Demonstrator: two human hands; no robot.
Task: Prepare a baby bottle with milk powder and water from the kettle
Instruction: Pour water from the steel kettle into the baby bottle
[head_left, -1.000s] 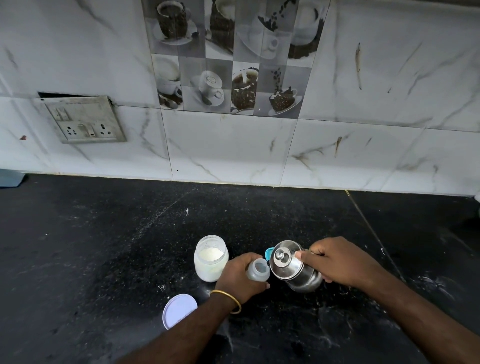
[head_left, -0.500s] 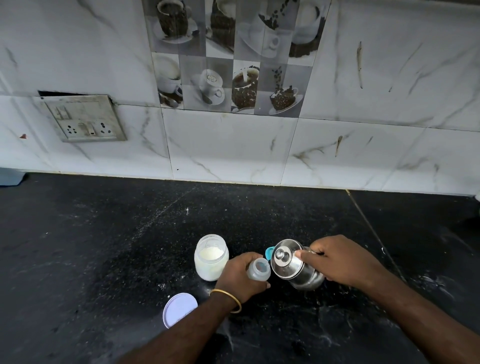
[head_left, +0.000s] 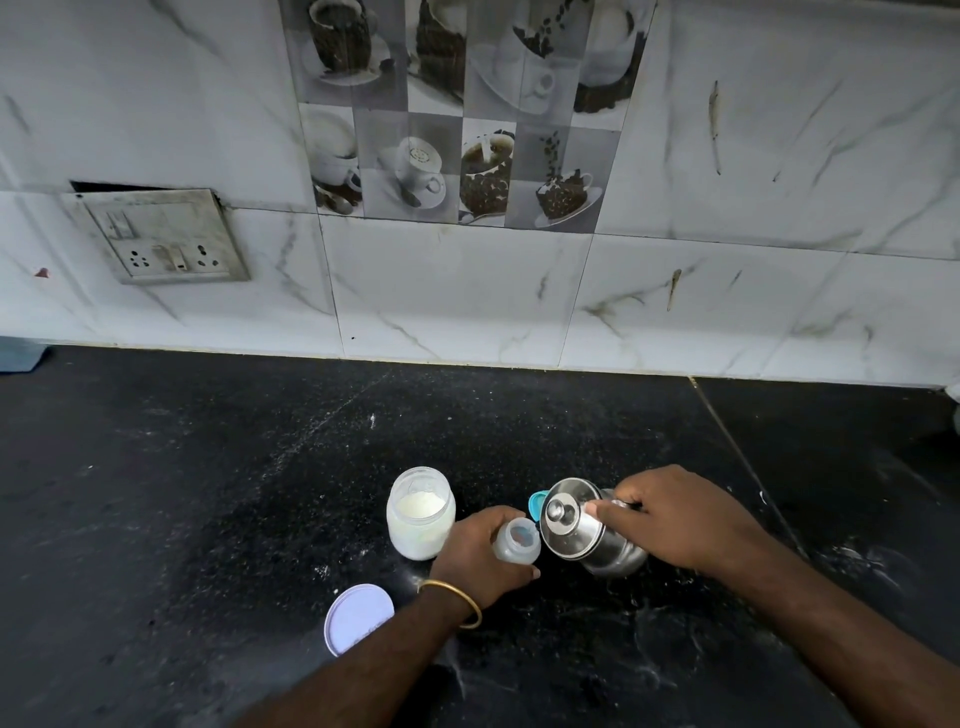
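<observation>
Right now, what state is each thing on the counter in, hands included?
Baby bottle: uncapped, upright, held in the left hand's grip.
Steel kettle: lid on, tilted toward the bottle; no water stream visible.
Milk powder jar: open, partly full of white powder.
Jar lid: off, lying flat on the counter.
Left hand: curled round the bottle.
Right hand: gripping the kettle.

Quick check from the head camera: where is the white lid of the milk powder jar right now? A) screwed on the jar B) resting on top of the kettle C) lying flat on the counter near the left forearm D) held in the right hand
C: the white lid lies flat on the black counter, beside the left forearm, while the milk powder jar stands open.
</observation>
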